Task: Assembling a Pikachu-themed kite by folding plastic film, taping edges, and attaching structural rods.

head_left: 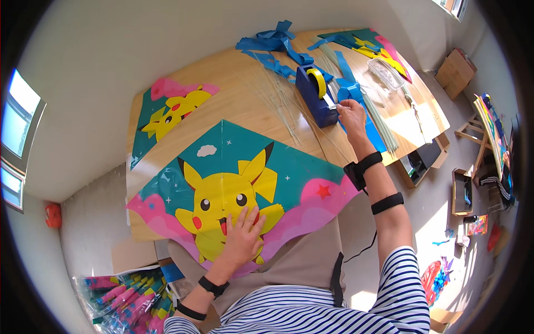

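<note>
A kite sail (311,161) with a yellow cartoon character on teal and pink lies spread at the table's near edge, partly over my lap. My left hand (243,238) rests flat on its lower middle, fingers spread. Up and to the right, my right hand (351,116) pinches the loose end of clear tape (329,101) at the front of a dark blue tape dispenser (315,96). A yellow-cored roll (317,83) sits in the dispenser. The tape stretches from the roll to my fingertips.
More printed sails lie at the table's left (167,114) and far right (384,53). Thin rods (281,106), blue ribbons (272,42) and a clear plastic box (386,74) surround the dispenser. Bagged kites (125,300) lie at lower left; open boxes (462,192) stand on the right floor.
</note>
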Motion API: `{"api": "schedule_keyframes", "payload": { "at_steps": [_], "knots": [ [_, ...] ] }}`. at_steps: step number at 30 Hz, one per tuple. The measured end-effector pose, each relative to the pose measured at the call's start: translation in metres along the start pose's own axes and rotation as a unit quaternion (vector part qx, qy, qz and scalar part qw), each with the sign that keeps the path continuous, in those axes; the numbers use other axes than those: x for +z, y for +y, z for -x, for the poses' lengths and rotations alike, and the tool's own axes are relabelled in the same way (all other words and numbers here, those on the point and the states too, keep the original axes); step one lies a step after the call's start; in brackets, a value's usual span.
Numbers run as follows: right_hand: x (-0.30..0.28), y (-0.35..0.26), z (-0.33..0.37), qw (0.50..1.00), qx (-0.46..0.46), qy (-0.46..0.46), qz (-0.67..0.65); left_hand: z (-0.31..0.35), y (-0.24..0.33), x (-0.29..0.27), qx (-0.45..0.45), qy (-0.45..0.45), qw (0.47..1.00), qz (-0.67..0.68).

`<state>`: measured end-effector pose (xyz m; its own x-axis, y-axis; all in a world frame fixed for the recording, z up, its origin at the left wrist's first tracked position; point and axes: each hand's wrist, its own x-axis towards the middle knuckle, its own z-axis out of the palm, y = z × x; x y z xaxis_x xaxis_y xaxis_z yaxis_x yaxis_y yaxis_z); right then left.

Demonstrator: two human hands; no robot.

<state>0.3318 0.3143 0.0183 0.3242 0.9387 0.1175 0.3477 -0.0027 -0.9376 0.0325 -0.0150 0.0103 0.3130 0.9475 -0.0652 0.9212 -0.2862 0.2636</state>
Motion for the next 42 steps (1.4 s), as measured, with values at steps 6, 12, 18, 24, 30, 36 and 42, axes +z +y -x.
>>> {"api": "schedule_keyframes", "payload": {
  "at_steps": [6, 12, 18, 24, 30, 36, 42],
  "knots": [
    [0.008, -0.009, -0.017, 0.999, -0.003, -0.011, 0.051, -0.007, -0.036, -0.008, -0.038, 0.056, 0.998, -0.007],
    [0.006, -0.022, -0.020, 0.995, 0.064, -0.070, 0.042, -0.001, -0.070, -0.008, -0.192, 0.069, 0.976, 0.078],
    [0.003, -0.028, -0.017, 0.992, 0.099, -0.076, -0.006, 0.000, -0.071, -0.005, -0.187, 0.086, 0.978, 0.042],
    [0.003, -0.025, -0.018, 0.989, 0.113, -0.076, -0.049, 0.000, -0.070, -0.006, -0.191, 0.076, 0.976, 0.064],
    [-0.008, -0.015, -0.014, 0.978, 0.136, -0.121, -0.105, 0.000, -0.068, -0.007, -0.191, 0.070, 0.977, 0.069],
    [-0.011, -0.001, -0.002, 0.972, 0.130, -0.139, -0.140, 0.000, -0.067, -0.007, -0.192, 0.084, 0.977, 0.041],
    [-0.011, 0.009, 0.000, 0.968, 0.152, -0.138, -0.142, 0.001, -0.069, -0.006, -0.194, 0.082, 0.977, 0.044]
  ]
}}
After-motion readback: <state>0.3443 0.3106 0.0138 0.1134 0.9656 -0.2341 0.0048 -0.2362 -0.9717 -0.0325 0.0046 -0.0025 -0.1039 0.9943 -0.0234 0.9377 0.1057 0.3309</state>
